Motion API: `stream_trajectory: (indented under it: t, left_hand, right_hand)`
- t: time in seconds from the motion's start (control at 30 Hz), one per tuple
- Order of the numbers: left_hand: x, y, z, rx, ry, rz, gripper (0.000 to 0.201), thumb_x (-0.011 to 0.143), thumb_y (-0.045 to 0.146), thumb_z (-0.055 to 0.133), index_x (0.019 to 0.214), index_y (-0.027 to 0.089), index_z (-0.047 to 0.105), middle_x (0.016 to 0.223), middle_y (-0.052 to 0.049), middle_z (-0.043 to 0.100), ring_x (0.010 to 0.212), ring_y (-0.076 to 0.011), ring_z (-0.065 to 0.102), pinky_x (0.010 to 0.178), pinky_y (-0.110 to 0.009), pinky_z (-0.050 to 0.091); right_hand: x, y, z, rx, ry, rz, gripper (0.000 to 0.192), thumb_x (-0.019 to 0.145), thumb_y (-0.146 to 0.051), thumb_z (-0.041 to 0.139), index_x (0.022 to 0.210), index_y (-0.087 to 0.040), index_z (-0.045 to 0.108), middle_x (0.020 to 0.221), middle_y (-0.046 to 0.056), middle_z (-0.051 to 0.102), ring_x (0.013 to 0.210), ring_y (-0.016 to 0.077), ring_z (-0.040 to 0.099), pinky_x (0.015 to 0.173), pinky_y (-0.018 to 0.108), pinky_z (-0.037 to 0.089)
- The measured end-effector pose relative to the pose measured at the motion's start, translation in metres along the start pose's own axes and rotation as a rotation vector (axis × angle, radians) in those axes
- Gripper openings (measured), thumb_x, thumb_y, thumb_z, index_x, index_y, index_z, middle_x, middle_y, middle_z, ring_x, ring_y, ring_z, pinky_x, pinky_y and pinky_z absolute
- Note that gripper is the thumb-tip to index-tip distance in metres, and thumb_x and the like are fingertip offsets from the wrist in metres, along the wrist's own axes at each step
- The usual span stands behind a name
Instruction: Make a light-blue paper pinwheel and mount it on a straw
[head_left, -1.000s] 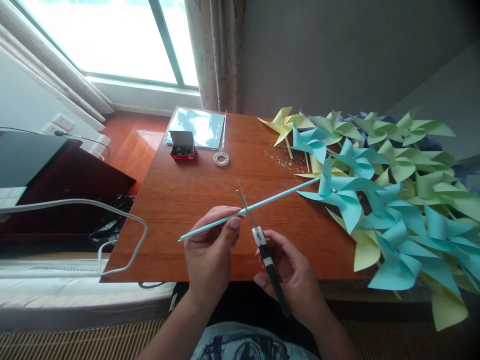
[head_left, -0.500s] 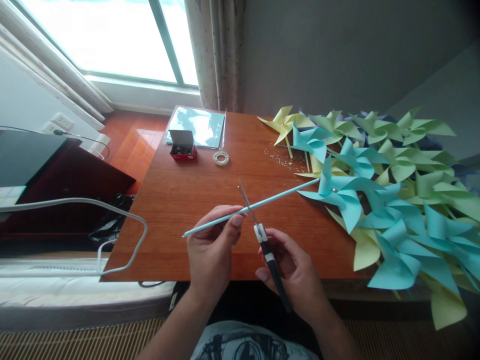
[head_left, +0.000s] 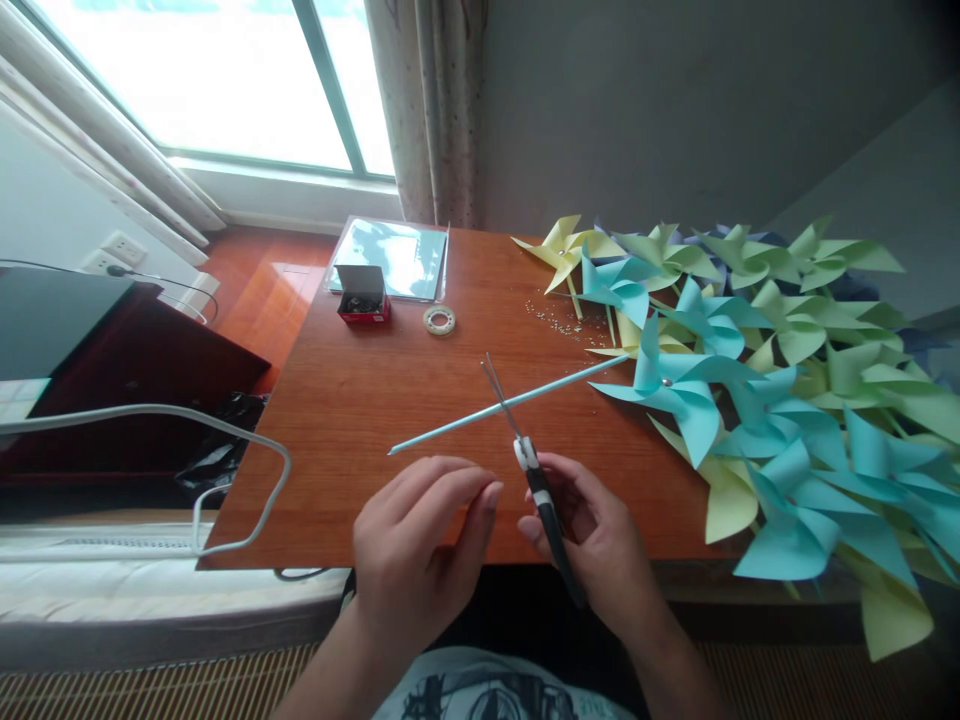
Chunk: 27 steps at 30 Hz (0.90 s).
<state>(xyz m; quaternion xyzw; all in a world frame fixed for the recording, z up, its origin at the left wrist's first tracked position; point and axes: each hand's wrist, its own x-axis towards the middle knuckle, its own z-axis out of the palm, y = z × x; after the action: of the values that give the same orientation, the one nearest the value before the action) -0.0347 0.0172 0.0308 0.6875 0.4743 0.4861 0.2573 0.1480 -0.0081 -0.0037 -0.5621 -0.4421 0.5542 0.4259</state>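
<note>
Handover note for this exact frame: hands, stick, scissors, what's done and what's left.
Left hand: empty, fingers curled just below the blue stick, not touching it.
Right hand: grips the scissors, blades slightly open around the stick.
Stick lies on the table, its far end at the blue pinwheel in the pile.
Done: scissors placed at the stick.
Left: stick appears uncut.

Reddish-brown wood-grain worktop [head_left: 360,400], pale blue stick [head_left: 450,424], black-handled scissors [head_left: 541,500], turquoise, yellow, light green pinwheels [head_left: 750,340] at three o'clock, red box [head_left: 362,300].

Right hand [head_left: 592,545] holds scissors [head_left: 534,478] across blue stick [head_left: 510,403]
</note>
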Motion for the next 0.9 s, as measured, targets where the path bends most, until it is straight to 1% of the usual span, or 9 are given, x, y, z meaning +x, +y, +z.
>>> stream_trajectory:
  t: [0.03, 0.1, 0.17, 0.27, 0.4, 0.5, 0.63, 0.8, 0.9]
  left_hand:
    - [0.000, 0.003, -0.007, 0.072, 0.006, 0.088, 0.021, 0.081, 0.002, 0.070, 0.092, 0.020, 0.070, 0.084, -0.004, 0.072, 0.076, -0.0169, 0.065, 0.071, -0.027, 0.052]
    - [0.001, 0.006, -0.018, 0.195, 0.041, 0.159, 0.030, 0.081, 0.001, 0.069, 0.104, 0.020, 0.069, 0.096, -0.006, 0.072, 0.087, -0.0195, 0.067, 0.080, -0.030, 0.053]
    - [0.005, 0.007, -0.023, 0.329, 0.031, 0.159, 0.036, 0.083, 0.005, 0.068, 0.116, 0.021, 0.068, 0.108, -0.009, 0.071, 0.097, -0.0222, 0.067, 0.088, -0.032, 0.051]
    - [0.009, 0.007, -0.020, 0.478, -0.047, 0.146, 0.048, 0.088, 0.017, 0.067, 0.135, 0.021, 0.060, 0.122, -0.013, 0.067, 0.109, -0.0273, 0.065, 0.097, -0.039, 0.048]
    - [0.011, 0.006, -0.010, 0.492, -0.162, 0.111, 0.055, 0.094, 0.028, 0.062, 0.147, 0.021, 0.049, 0.130, -0.014, 0.064, 0.117, -0.0302, 0.060, 0.101, -0.042, 0.044]
    - [0.014, 0.005, -0.004, 0.445, -0.213, 0.038, 0.052, 0.097, 0.031, 0.057, 0.148, 0.022, 0.047, 0.121, -0.012, 0.066, 0.108, -0.0284, 0.063, 0.093, -0.040, 0.047]
    - [0.018, 0.001, 0.002, 0.358, -0.169, -0.045, 0.041, 0.101, 0.029, 0.051, 0.141, 0.022, 0.055, 0.103, -0.009, 0.066, 0.088, -0.0229, 0.063, 0.079, -0.034, 0.047]
    - [0.017, -0.008, 0.007, 0.178, -0.096, -0.105, 0.025, 0.100, 0.023, 0.052, 0.123, 0.022, 0.063, 0.101, -0.006, 0.064, 0.086, -0.0190, 0.062, 0.075, -0.029, 0.047]
    - [0.015, -0.012, 0.008, 0.119, -0.076, -0.118, 0.023, 0.100, 0.022, 0.054, 0.121, 0.023, 0.063, 0.099, -0.004, 0.063, 0.086, -0.0180, 0.062, 0.075, -0.028, 0.047]
  right_hand:
    - [0.000, 0.000, -0.001, -0.014, 0.004, 0.001, 0.048, 0.076, -0.025, 0.084, 0.122, -0.026, 0.068, 0.112, 0.006, 0.075, 0.097, 0.0206, 0.071, 0.088, 0.034, 0.060]
    - [0.000, 0.000, -0.002, -0.044, 0.003, -0.007, 0.049, 0.076, -0.027, 0.085, 0.122, -0.026, 0.068, 0.114, 0.007, 0.075, 0.098, 0.0215, 0.071, 0.091, 0.036, 0.059]
    - [0.000, 0.001, -0.002, -0.070, -0.001, -0.025, 0.049, 0.076, -0.029, 0.085, 0.123, -0.025, 0.068, 0.116, 0.008, 0.075, 0.098, 0.0225, 0.072, 0.092, 0.038, 0.060]
    - [0.000, 0.003, -0.002, -0.124, 0.020, -0.064, 0.051, 0.077, -0.030, 0.084, 0.124, -0.024, 0.068, 0.119, 0.010, 0.075, 0.103, 0.0250, 0.072, 0.092, 0.039, 0.060]
    - [0.000, 0.000, -0.001, -0.259, 0.039, -0.152, 0.047, 0.081, -0.028, 0.080, 0.125, -0.023, 0.066, 0.120, 0.011, 0.075, 0.103, 0.0261, 0.074, 0.091, 0.039, 0.062]
    - [-0.002, -0.003, 0.000, -0.360, 0.044, -0.233, 0.045, 0.082, -0.022, 0.076, 0.125, -0.024, 0.065, 0.118, 0.009, 0.075, 0.101, 0.0247, 0.075, 0.087, 0.035, 0.063]
    - [-0.003, -0.006, 0.000, -0.476, 0.078, -0.331, 0.048, 0.082, -0.015, 0.071, 0.128, -0.025, 0.063, 0.119, 0.008, 0.074, 0.104, 0.0237, 0.073, 0.089, 0.034, 0.063]
    - [-0.003, -0.010, 0.002, -0.591, 0.102, -0.392, 0.048, 0.083, -0.012, 0.065, 0.129, -0.024, 0.061, 0.111, 0.008, 0.073, 0.099, 0.0239, 0.072, 0.086, 0.035, 0.063]
    - [-0.003, -0.014, 0.003, -0.627, 0.100, -0.393, 0.049, 0.083, -0.012, 0.062, 0.130, -0.022, 0.059, 0.112, 0.009, 0.071, 0.103, 0.0250, 0.070, 0.088, 0.038, 0.062]
